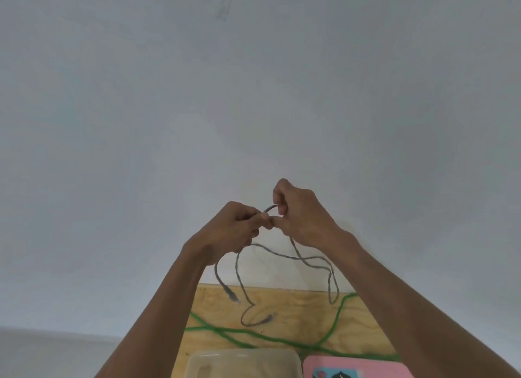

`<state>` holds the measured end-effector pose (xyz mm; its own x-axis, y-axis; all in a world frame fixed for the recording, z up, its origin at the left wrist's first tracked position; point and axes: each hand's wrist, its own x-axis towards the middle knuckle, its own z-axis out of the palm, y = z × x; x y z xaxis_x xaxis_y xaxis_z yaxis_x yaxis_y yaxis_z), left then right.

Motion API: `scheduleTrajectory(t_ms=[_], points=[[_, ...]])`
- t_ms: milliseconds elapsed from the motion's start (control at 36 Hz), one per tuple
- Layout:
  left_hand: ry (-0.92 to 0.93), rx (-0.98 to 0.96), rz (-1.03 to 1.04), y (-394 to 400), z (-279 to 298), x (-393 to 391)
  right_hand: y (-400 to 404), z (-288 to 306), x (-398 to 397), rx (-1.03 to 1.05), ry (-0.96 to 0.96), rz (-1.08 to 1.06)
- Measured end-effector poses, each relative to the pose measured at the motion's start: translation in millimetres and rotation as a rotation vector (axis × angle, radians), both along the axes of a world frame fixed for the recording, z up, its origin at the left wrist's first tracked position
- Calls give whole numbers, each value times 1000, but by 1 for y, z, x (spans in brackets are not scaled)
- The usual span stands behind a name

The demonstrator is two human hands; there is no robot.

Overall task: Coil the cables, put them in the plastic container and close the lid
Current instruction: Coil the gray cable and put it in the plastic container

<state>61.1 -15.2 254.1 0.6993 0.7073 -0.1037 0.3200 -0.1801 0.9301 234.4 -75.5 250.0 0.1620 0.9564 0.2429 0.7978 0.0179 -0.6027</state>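
Observation:
Both hands are raised in front of the wall, holding a thin grey cable [298,258]. My left hand [231,231] pinches the cable, and one plug end hangs below it. My right hand [301,214] grips a short arc of the same cable just to the right. Loose loops dangle under both hands down to the wooden table [296,301], where the other plug rests. A green cable [253,334] lies stretched in curves across the table. The clear plastic container [245,363] stands at the bottom edge, open. A pink lid [358,366] lies to its right.
A plain pale wall fills most of the view behind the table. The table's left edge runs near the container, with floor beyond it.

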Motion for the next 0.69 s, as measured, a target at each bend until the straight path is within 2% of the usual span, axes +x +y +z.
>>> scheduleTrajectory(t_ms=[56,111,333,583,639,694], points=[[2,2,-38,-1,5,2,-1,6,2,-12,-37,47],[-9,-1,-54,-2,8,3,1,9,10,9,17,55],[-127,-35,-52,-1,7,-14,9,31,50,203,210,-160],[-302,-145,-76,1,3,-5,24,41,54,276,366,-293],[-356,-199,-73,-1,5,-1,25,40,55,294,255,-312],[-416,-235,-52,-4,9,4,25,36,55,284,7,-318]])
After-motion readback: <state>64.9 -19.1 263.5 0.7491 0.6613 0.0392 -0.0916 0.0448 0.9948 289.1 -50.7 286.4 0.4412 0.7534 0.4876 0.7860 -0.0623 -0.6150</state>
